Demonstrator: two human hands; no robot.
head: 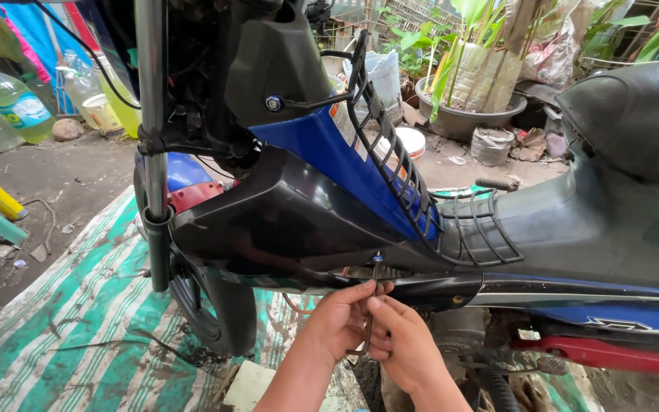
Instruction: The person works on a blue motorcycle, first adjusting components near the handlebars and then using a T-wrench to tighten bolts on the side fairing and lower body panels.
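A blue and black motorcycle [436, 221] is standing across the view on a green and white striped tarp [78, 320] spread over bare ground. Its black seat [634, 114] is rising at the right, and a black wire basket [421, 191] is sitting against the blue centre panel [329, 145]. The front wheel [207, 305] and chrome fork tube [152, 114] are standing at the left. Both forearms are reaching up from the bottom edge, converging below the black lower fairing [291, 221]. The left hand [341, 320] is curling its fingers around the lower shaft of a thin screwdriver [373, 305], thumb pointing up toward the fairing edge. The right hand [398, 343] is pressing against the left, its thumb and forefinger pinching the same shaft slightly higher. The tool is standing nearly upright, its tip meeting a small bolt [377, 257] at the fairing's underside, just below the basket. Plastic bottles [9, 103] are resting on the ground at far left, a potted plant [470, 99] beyond the motorcycle.
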